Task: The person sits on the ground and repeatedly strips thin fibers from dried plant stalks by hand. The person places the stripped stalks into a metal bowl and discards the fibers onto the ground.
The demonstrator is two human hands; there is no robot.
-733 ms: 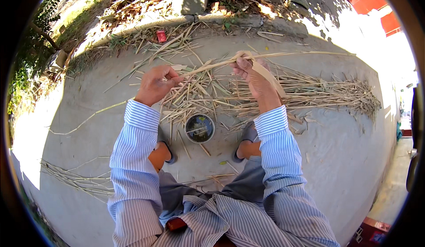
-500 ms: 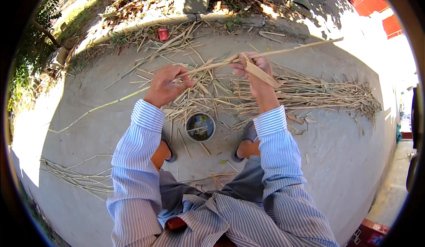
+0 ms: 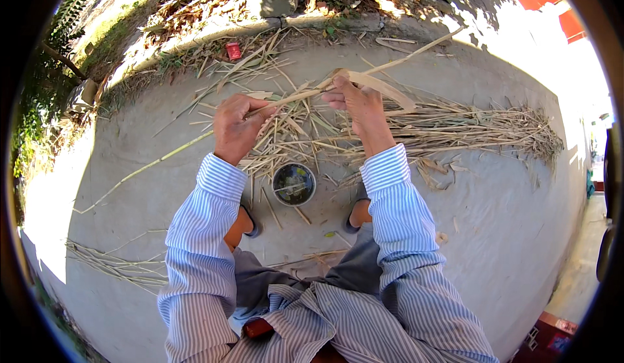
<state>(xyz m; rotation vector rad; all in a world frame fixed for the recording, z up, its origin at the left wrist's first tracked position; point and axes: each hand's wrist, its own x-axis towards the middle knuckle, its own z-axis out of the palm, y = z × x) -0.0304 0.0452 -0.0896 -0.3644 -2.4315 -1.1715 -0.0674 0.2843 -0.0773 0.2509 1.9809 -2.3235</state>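
A long dry reed stalk (image 3: pixel 416 52) slants across in front of me, its thin greenish end trailing to the lower left. My left hand (image 3: pixel 238 126) is closed around it, fingers curled and thumb on top. Close to the stalk's middle, my right hand (image 3: pixel 364 108) pinches a broad tan leaf sheath (image 3: pixel 387 90) that peels off the stalk and curves out over the back of the hand. Whether the right fingers also press on the stalk is hard to see. Short loose stalk pieces (image 3: pixel 292 129) lie on the ground beneath both hands.
Between my feet stands a round container (image 3: pixel 294 191) of dark liquid with bits floating in it. A thick bundle of reeds (image 3: pixel 474 128) lies to the right, thin stalks (image 3: pixel 117 265) at the lower left. Beyond are a red packet (image 3: pixel 233 51) and a stone curb (image 3: pixel 214 35).
My right hand has shifted slightly left and turned over, with the leaf sheath now arching above it. The stalk's far end has moved left and tilts upward more steeply.
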